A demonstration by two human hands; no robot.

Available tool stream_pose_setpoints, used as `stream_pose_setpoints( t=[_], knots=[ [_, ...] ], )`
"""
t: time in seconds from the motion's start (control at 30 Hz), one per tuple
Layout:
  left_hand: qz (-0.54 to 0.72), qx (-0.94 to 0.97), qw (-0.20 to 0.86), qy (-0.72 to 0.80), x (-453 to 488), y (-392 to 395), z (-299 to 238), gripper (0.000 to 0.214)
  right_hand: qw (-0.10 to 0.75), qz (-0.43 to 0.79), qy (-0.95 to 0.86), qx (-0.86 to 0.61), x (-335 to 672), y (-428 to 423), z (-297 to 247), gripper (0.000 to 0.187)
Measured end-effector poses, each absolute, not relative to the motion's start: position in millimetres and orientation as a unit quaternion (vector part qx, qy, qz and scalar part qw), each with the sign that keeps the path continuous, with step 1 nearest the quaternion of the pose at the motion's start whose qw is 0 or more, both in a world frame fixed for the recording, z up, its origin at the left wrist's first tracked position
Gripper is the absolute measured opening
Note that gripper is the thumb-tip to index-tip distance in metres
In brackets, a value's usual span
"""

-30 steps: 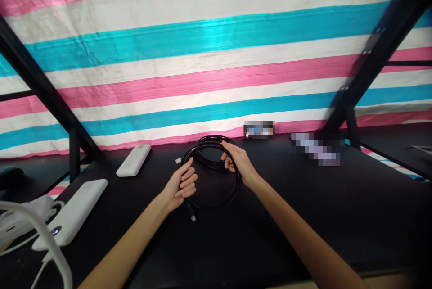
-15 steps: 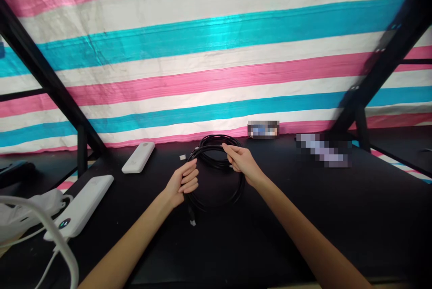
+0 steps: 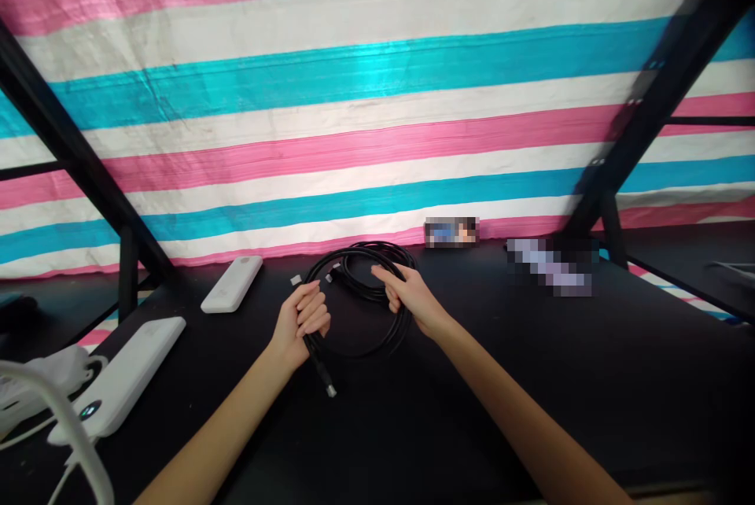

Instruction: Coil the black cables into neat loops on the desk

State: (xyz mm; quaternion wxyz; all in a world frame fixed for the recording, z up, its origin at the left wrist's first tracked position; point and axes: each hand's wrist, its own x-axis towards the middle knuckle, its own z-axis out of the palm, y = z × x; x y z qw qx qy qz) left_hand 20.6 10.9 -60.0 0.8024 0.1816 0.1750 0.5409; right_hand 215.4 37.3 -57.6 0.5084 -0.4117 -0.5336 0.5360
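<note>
A coiled black cable (image 3: 377, 341) lies on the black table (image 3: 531, 379) between my hands. My left hand (image 3: 300, 322) is closed round the coil's left side, and a plug end (image 3: 331, 390) hangs below the fist. Another plug end (image 3: 296, 280) sticks out just above it. My right hand (image 3: 406, 298) holds the coil's right side, fingers curled on the strands with the forefinger stretched along them.
Two white power banks lie at the left, one (image 3: 232, 284) near the striped tarp (image 3: 377, 96), one (image 3: 121, 376) nearer me with a lit indicator. White cables (image 3: 71, 426) pile up at the far left. Black frame bars (image 3: 642, 104) slant at both sides. Blurred objects (image 3: 548, 265) sit at back right.
My left hand has slid up the coil and tightened round it, pulling the loops slightly left. The right hand shifted a little along the right side.
</note>
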Motion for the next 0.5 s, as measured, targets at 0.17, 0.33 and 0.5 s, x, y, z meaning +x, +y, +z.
stream_pose_setpoints(
  t=[0.17,0.33,0.5],
  knots=[
    [0.575,0.151,0.791,0.147,15.8,13.6,-58.9,0.047,0.484,0.546,-0.544,-0.414,211.4,31.8,-52.8,0.041],
    [0.573,0.131,0.796,0.140,17.0,12.4,-57.3,0.047,0.480,0.551,-0.544,-0.413,212.5,32.6,-52.7,0.046],
    [0.573,0.112,0.801,0.129,18.6,10.7,-56.2,0.046,0.486,0.577,-0.525,-0.395,213.2,34.7,-54.6,0.044]
  ],
)
